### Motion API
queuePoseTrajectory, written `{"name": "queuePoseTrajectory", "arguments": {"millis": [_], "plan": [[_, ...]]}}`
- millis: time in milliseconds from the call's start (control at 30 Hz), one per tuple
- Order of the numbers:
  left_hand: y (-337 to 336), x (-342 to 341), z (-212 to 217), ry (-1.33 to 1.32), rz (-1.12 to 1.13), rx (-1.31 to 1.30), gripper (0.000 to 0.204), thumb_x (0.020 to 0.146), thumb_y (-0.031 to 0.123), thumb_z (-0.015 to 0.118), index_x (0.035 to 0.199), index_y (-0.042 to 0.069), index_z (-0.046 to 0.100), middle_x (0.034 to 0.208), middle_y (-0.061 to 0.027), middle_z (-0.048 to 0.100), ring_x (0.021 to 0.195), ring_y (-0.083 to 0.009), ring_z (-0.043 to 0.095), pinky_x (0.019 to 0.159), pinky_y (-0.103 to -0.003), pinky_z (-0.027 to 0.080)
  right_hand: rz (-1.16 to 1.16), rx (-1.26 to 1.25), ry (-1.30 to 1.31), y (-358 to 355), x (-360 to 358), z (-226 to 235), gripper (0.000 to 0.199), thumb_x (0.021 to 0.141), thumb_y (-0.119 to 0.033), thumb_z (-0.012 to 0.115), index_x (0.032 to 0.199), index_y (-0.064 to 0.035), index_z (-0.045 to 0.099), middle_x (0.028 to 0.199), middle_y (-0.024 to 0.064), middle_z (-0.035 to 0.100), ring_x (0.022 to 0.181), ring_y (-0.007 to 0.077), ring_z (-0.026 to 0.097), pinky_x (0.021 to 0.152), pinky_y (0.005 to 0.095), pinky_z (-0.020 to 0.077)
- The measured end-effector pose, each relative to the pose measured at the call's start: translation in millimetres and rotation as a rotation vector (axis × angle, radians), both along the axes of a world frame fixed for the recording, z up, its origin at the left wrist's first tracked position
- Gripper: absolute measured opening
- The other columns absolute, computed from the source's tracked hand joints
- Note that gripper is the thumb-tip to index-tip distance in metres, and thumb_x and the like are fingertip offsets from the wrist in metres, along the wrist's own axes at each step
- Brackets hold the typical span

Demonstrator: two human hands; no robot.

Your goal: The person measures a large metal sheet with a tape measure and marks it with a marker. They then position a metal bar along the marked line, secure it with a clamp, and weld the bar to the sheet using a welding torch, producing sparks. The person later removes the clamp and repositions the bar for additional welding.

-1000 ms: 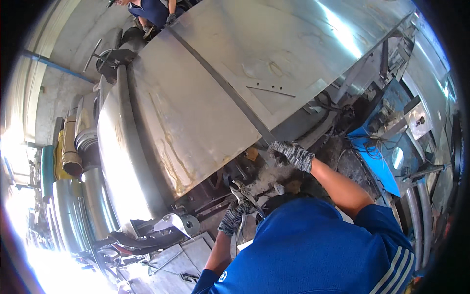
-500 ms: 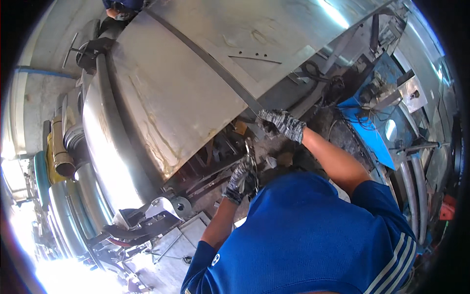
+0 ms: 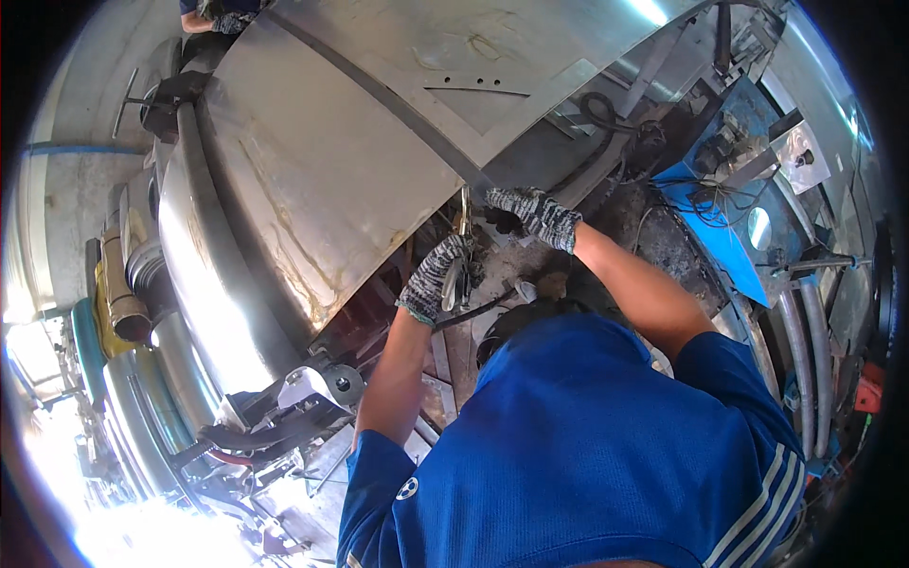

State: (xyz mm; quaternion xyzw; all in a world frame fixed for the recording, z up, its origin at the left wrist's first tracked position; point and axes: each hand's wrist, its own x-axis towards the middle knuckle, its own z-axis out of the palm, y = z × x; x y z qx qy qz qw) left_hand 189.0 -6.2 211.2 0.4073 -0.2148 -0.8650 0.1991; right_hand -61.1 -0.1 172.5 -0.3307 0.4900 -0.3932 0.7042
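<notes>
Both my hands wear grey knitted gloves. My left hand (image 3: 431, 279) is closed around a slim metal tool (image 3: 461, 248) like pliers, held upright against the lower edge of a large curved stainless steel sheet (image 3: 322, 161). My right hand (image 3: 535, 213) grips at that same sheet edge, just right of the tool's tip, where a dark strip (image 3: 379, 95) runs across the sheet. What its fingers close on is hidden. A black cable (image 3: 478, 308) runs under my left hand.
A blue machine box (image 3: 724, 213) with wires stands at the right, with grey hoses (image 3: 805, 341) beside it. Rolled metal pipes and a yellow part (image 3: 114, 303) lie at the left. A dark clamp arm (image 3: 275, 426) sits below the sheet. Another person (image 3: 213, 14) is at the top left.
Both hands have come closer together at the sheet edge. My left hand has brought the tool upright beside my right hand. The view has swung, so the sheet fills more of it.
</notes>
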Motion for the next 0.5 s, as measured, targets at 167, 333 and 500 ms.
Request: {"name": "queuePoseTrajectory", "arguments": {"millis": [167, 333, 500], "plan": [[-12.8, -15.4, 29.7, 0.032, 0.004, 0.066, 0.032, 0.100, 0.033, 0.064, 0.119, 0.008, 0.066, 0.092, -0.0068, 0.072, 0.077, -0.0188, 0.069, 0.067, -0.033, 0.059, 0.036, -0.066, -0.006, -2.8, -3.4, -12.8, 0.045, 0.101, -0.047, 0.060, 0.118, -0.0076, 0.072, 0.098, 0.0024, 0.072, 0.079, 0.0101, 0.062, 0.065, 0.0273, 0.0511], [-15.4, -9.4, 30.5, -0.009, -0.042, -0.061, 0.031, 0.101, 0.031, 0.063, 0.119, 0.007, 0.065, 0.090, -0.0085, 0.071, 0.073, -0.0204, 0.069, 0.062, -0.032, 0.059, 0.092, 0.012, 0.014, -2.0, -7.1, -6.5, 0.047, 0.103, -0.044, 0.058, 0.131, -0.0083, 0.068, 0.110, 0.0038, 0.073, 0.084, 0.0098, 0.062, 0.070, 0.0281, 0.0538], [-26.6, -5.9, 24.0, -0.059, -0.117, -0.337, 0.030, 0.102, 0.030, 0.062, 0.119, 0.005, 0.065, 0.089, -0.0074, 0.070, 0.070, -0.0185, 0.067, 0.062, -0.030, 0.058, 0.006, 0.031, -0.010, 5.3, -2.7, 16.6, 0.045, 0.102, -0.047, 0.060, 0.122, -0.0096, 0.072, 0.102, 0.0015, 0.072, 0.081, 0.0097, 0.061, 0.069, 0.0276, 0.0528]]}}
